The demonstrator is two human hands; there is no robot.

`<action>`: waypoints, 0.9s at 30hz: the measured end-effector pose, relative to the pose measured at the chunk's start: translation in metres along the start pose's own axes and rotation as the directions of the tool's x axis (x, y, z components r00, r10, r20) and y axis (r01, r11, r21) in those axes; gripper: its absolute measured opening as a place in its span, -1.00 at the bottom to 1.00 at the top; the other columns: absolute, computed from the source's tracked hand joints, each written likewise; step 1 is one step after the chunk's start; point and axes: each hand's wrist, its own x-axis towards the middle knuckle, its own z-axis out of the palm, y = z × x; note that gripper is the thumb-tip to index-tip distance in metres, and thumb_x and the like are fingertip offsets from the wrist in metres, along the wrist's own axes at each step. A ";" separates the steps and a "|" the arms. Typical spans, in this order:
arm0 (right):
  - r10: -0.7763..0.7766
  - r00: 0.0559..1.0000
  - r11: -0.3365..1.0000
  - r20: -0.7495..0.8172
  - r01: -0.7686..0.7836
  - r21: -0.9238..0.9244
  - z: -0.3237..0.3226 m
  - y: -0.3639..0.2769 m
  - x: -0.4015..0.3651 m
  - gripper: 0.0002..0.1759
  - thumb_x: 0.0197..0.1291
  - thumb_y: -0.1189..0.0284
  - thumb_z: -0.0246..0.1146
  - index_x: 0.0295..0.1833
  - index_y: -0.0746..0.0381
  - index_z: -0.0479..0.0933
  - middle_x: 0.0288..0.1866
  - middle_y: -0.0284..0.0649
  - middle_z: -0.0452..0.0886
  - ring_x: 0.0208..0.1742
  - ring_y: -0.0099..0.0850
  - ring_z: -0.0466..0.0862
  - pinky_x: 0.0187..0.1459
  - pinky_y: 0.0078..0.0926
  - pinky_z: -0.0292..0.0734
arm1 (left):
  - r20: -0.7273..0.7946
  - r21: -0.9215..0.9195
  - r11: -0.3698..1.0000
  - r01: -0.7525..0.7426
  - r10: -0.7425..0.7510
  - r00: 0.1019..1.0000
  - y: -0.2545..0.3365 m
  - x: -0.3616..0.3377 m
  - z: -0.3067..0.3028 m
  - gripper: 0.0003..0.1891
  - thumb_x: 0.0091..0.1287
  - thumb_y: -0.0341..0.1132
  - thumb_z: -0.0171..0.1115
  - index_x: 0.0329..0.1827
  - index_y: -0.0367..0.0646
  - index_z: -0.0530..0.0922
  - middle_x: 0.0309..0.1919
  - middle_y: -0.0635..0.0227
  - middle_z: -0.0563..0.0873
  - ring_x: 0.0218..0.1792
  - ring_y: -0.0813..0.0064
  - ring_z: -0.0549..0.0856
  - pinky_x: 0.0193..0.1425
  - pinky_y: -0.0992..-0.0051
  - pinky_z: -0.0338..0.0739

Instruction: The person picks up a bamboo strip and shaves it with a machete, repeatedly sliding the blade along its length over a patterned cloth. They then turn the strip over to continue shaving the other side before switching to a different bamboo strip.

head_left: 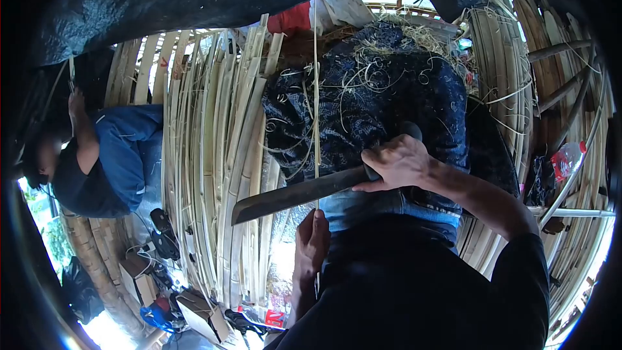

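Observation:
My right hand [396, 161] is closed round the dark handle of a machete [291, 196], its broad blade pointing left across my front. Between the thumb and fingers of my left hand [312, 241] is a thin bamboo strip [316, 84], which runs straight away from me. The blade crosses over this strip just beyond my left thumb. A dark patterned cloth [363, 107] covers my legs, with curled bamboo shavings [372, 71] strewn over it.
Long split bamboo slats [217, 155] lie to my left, and more bamboo [499, 78] is on the right. Another person [91, 168] sits at far left with a raised arm. A plastic bottle [569, 159] lies at right. Cardboard boxes [201, 316] are at lower left. Dark sheeting [194, 6] hangs ahead.

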 end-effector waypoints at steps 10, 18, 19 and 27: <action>-0.016 1.000 1.000 -0.006 0.016 -0.002 0.002 0.009 0.001 -0.24 0.20 -0.36 0.15 -0.53 0.19 0.41 -0.80 -0.34 0.42 -0.79 -0.42 0.52 -0.75 -0.42 0.38 | -0.116 0.637 0.699 -0.325 0.504 0.856 -0.017 0.019 0.029 -0.64 0.56 -0.18 0.11 0.03 -0.42 0.51 -0.52 -0.15 0.60 -0.51 -0.06 0.60 -0.40 0.10 0.42; -0.019 0.987 0.995 -0.161 0.003 -0.099 0.015 0.016 -0.006 -0.28 0.17 -0.36 0.19 -0.52 0.12 0.40 -0.77 -0.37 0.41 -0.79 -0.45 0.49 -0.74 -0.37 0.39 | 0.034 0.777 0.478 -0.411 0.619 0.785 -0.032 0.029 0.020 -0.73 0.54 -0.37 0.08 0.12 -0.45 0.47 -0.59 -0.19 0.60 -0.61 -0.14 0.61 -0.57 0.05 0.39; 0.146 0.989 0.984 -0.015 -0.146 -0.101 -0.002 0.025 0.000 -0.23 0.22 -0.36 0.12 -0.45 0.21 0.53 -0.76 -0.30 0.51 -0.77 -0.44 0.55 -0.71 -0.33 0.48 | -0.037 0.758 0.558 -0.338 0.554 0.832 -0.033 0.026 0.020 -0.73 0.54 -0.37 0.08 0.12 -0.45 0.46 -0.63 -0.18 0.59 -0.64 -0.14 0.60 -0.61 0.05 0.37; 0.380 0.924 0.923 0.041 -0.375 -0.088 -0.030 0.047 0.001 -0.28 0.28 -0.25 0.15 -0.41 0.27 0.58 -0.70 -0.16 0.59 -0.66 -0.21 0.68 -0.57 -0.27 0.60 | -0.037 0.757 0.564 -0.330 0.541 0.840 -0.032 0.017 0.020 -0.73 0.54 -0.34 0.08 0.10 -0.42 0.44 -0.66 -0.15 0.58 -0.66 -0.14 0.60 -0.63 0.01 0.36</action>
